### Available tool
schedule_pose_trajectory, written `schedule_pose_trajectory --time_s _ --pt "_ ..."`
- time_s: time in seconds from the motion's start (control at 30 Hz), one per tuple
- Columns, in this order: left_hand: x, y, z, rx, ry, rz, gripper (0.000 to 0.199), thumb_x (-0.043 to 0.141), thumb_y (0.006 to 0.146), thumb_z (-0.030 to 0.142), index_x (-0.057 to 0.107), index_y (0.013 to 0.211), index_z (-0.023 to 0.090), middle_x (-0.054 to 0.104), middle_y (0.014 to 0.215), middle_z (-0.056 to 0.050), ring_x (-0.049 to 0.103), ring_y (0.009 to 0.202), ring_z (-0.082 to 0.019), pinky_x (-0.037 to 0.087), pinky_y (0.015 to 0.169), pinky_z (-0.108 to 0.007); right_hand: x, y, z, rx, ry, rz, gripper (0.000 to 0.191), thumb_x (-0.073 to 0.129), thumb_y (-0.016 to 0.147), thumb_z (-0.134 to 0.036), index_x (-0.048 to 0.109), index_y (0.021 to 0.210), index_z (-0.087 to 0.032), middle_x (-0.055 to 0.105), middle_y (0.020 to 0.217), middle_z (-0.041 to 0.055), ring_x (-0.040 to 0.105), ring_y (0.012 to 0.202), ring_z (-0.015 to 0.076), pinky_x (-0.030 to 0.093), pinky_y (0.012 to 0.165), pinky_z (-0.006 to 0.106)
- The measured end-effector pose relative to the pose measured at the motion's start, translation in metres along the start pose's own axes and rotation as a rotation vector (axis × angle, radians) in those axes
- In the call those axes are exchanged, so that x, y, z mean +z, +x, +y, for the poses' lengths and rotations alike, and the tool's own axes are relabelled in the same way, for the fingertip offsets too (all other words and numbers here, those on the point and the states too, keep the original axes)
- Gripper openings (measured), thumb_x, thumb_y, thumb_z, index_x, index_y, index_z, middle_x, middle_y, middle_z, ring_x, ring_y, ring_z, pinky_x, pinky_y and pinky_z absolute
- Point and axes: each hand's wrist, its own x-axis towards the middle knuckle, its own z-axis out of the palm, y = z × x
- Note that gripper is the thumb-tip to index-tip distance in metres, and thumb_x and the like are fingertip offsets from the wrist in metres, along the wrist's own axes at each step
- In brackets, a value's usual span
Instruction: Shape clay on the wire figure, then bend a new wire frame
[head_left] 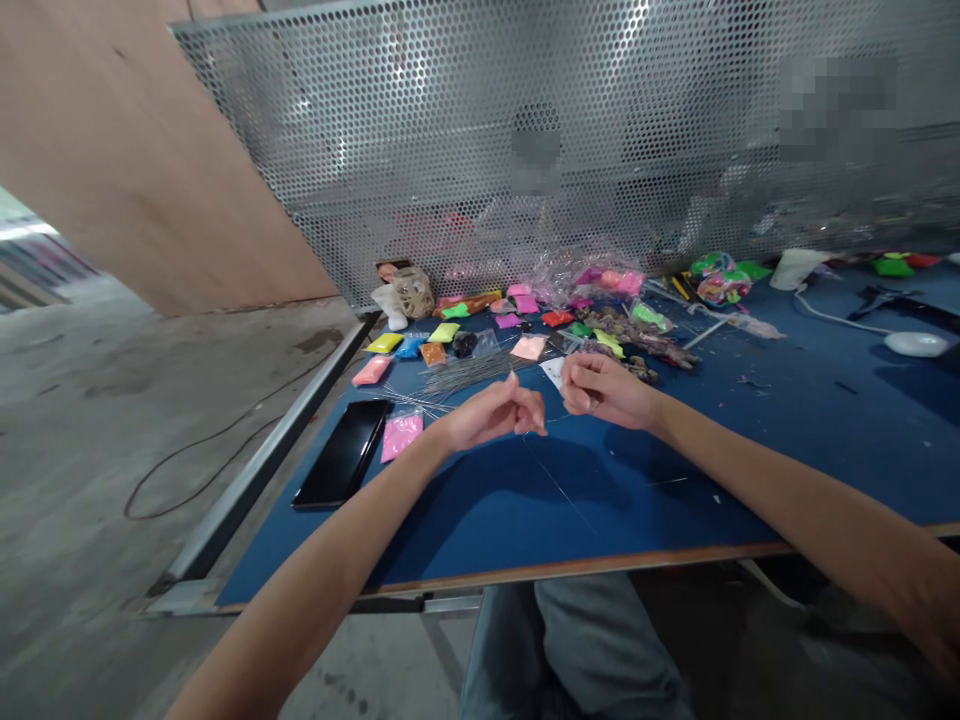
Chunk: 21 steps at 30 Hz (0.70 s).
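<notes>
My left hand (pixel 502 412) is raised over the blue table (pixel 480 520), its fingers bent and pressed together; what they hold is too small to make out. Close to its right, my right hand (pixel 600 388) has its fingers curled in a pinch, and its contents are also unclear. The hands are apart. A thin wire (pixel 559 485) runs below them over the table. Behind my left hand lies a bundle of thin grey wires (pixel 469 372). A white paper piece (pixel 553 373) shows beside my right hand.
A black phone (pixel 341 455) and a pink packet (pixel 402 436) lie left of my left hand. Several coloured packets (pixel 444 332) are spread toward the back, before a perforated metal screen (pixel 450 150). A white mouse-shaped object (pixel 916 344) with a cord sits at right.
</notes>
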Motion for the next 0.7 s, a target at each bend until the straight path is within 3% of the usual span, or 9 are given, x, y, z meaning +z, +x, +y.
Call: schedule_pose_trajectory --time_s 0.1,0.23,0.43,0.7 --pt "-0.003 -0.002 0.0 -0.007 0.132 -0.029 0.069 0.046 0.091 0.074 0.078 0.08 0.014 0.06 0.081 -0.01 0.048 0.073 -0.017 0.043 0.072 -0.031 -0.001 0.0 0.002 0.036 -0.027 -0.019 0.025 0.076 0.086 -0.039 0.065 0.091 -0.018 0.055 0.055 -0.0051 0.038 0.049 0.0081 0.027 0.053 0.025" --pt "-0.006 -0.001 0.001 0.037 0.187 -0.027 0.065 0.045 0.094 0.069 0.079 0.081 0.015 0.054 0.072 -0.007 0.041 0.068 -0.015 0.036 0.067 -0.03 0.001 0.0 0.002 0.039 -0.031 -0.014 0.02 0.075 0.084 -0.034 0.066 0.091 -0.017 0.055 0.054 -0.0056 0.042 0.05 0.0087 0.031 0.054 0.025" --pt "-0.003 0.0 0.001 0.079 0.154 0.003 0.067 0.045 0.092 0.073 0.079 0.083 0.015 0.042 0.071 -0.003 0.041 0.071 -0.016 0.04 0.076 -0.031 0.0 0.0 0.002 0.01 -0.034 -0.036 0.013 0.071 0.084 -0.027 0.067 0.092 -0.017 0.047 0.049 -0.0085 0.035 0.048 0.0083 0.028 0.054 0.025" --pt "0.006 0.002 0.006 -0.046 -0.038 0.052 0.061 0.038 0.098 0.067 0.073 0.108 0.018 0.04 0.081 -0.001 0.038 0.068 -0.013 0.045 0.082 -0.032 -0.005 0.0 0.002 0.029 -0.025 0.019 0.013 0.07 0.082 -0.023 0.069 0.094 -0.019 0.037 0.047 -0.0115 0.023 0.045 0.0076 0.023 0.053 0.026"
